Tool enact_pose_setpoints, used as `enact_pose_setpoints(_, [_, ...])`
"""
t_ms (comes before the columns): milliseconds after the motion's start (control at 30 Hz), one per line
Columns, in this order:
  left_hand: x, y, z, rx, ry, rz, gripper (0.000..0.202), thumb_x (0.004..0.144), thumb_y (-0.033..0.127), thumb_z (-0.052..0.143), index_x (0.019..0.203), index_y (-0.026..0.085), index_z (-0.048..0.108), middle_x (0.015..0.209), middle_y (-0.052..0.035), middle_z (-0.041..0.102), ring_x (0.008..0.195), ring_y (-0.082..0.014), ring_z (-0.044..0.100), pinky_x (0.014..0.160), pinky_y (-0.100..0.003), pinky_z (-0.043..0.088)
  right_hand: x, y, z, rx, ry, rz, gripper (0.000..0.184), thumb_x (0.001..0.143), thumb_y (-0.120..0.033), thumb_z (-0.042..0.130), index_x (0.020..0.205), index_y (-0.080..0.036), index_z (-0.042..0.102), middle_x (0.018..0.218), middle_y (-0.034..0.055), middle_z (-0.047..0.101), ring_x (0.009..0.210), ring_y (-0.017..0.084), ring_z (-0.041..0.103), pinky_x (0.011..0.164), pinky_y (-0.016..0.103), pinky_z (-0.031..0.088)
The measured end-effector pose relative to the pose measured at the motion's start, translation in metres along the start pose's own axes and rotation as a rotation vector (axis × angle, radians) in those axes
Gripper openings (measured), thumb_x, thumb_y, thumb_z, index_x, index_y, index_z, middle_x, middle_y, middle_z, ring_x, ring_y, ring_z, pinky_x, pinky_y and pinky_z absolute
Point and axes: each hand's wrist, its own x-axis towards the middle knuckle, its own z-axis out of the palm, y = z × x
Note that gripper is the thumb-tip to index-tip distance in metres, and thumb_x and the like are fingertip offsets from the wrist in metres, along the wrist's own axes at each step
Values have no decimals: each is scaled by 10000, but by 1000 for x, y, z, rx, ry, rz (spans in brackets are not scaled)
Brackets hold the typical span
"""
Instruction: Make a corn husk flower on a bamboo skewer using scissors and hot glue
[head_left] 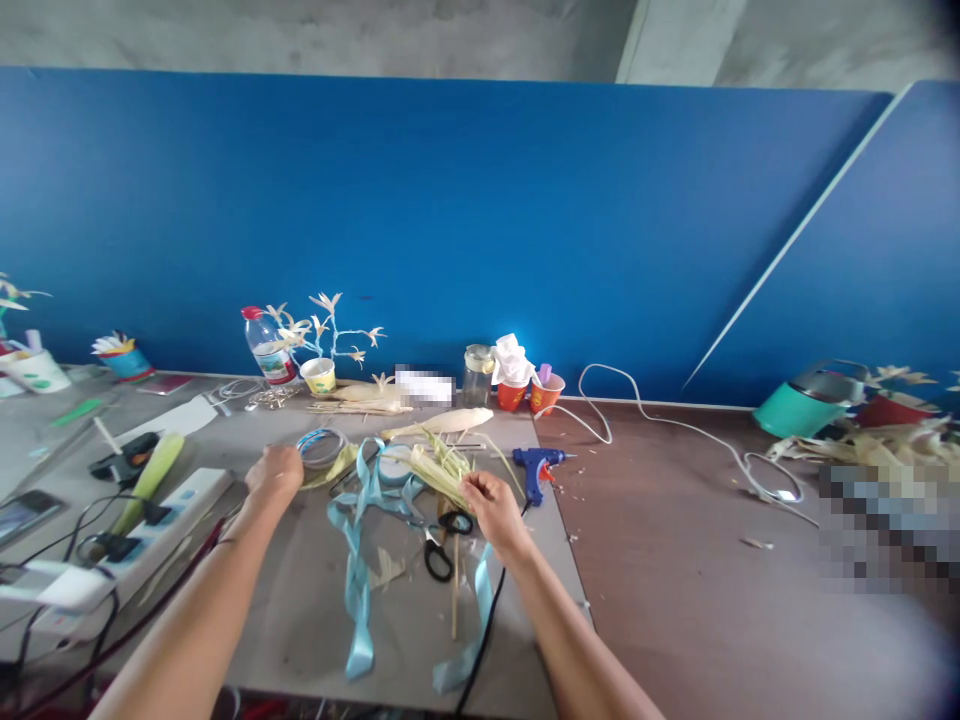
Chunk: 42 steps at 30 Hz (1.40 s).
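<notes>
Grey tabletop (285,610), blue partition (480,220): work seemingly part-done.
Right hand (491,508) pinches pale husk strips (441,472) beyond black scissors (428,538); left hand (274,478), grip unclear, beside a wire coil (322,464); potted flower branch (333,328) looks finished, held strips loose.

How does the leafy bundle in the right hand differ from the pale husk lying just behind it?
The leafy bundle is greenish yellow; the pale husk is cream. The bundle splays into thin strips; the husk looks like one broad, tapering piece. The right hand grips the bundle; the husk lies untouched. Both look like plant material.
</notes>
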Motion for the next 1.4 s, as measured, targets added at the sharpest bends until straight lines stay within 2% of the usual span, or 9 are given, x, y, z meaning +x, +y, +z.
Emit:
enact_pose_setpoints(433, [-9,-1,-49,40,147,173,332,821,245,442,1032,140,676,1077,-244,627,941,-402,610,763,-505,455,2,0,0,87,-23,32,260,682,-401,602,654,-152,535,536,-55,372,510,77,287,483,222,216])
enact_pose_setpoints(500, [-22,7,-60,-66,320,196,358,851,283,401,1047,155,672,1058,-209,648,938,-373,605,765,-461,451,1,-2,1,139,-26,40,277,679,-414,617,660,-151,531,533,-61,369,504,71,279,483,221,212])
enact_pose_setpoints(633, [-76,43,-73,-239,382,332,375,863,334,402,1114,210,652,1026,-115,693,901,-278,617,773,-355,436,0,-7,0,278,-42,55,299,669,-424,665,674,-158,529,524,-63,403,502,69,306,499,215,228])
enact_pose_setpoints(700, [-112,67,-72,-421,215,477,339,843,346,430,1045,224,673,843,-48,720,743,-211,625,689,-286,435,0,-9,-1,410,-40,48,297,668,-420,686,692,-168,529,526,-63,417,502,71,327,510,213,246])
enact_pose_setpoints(800, [-160,100,-59,-643,-298,726,291,799,360,488,929,192,686,633,-9,680,505,-149,528,505,-243,370,3,-11,-4,616,-8,20,290,658,-412,707,703,-182,535,576,-53,464,486,63,338,510,214,266])
enact_pose_setpoints(933, [-192,123,-36,-821,-728,725,241,742,360,566,848,165,660,554,-19,652,443,-130,466,417,-224,276,9,-11,-10,730,67,9,257,665,-375,705,686,-193,525,736,-8,607,438,45,320,470,222,258])
enact_pose_setpoints(1067, [-198,133,-16,-883,-910,674,246,714,381,618,797,150,637,545,-22,634,406,-98,396,392,-208,225,12,-12,-12,781,95,-11,249,669,-334,702,675,-195,495,828,-1,656,411,34,334,451,219,268])
enact_pose_setpoints(1267, [-207,135,4,-905,-1139,667,244,754,371,616,840,143,632,552,-40,649,354,-60,320,386,-206,179,13,-11,-13,805,146,-18,270,667,-335,725,650,-171,512,676,-19,623,406,24,334,440,204,258])
enact_pose_setpoints(1400, [-204,133,9,-904,-1122,711,272,770,398,612,849,142,662,677,-81,696,362,-62,363,389,-210,207,13,-11,-13,815,116,10,276,641,-321,751,630,-166,522,592,-38,578,389,21,323,433,204,256])
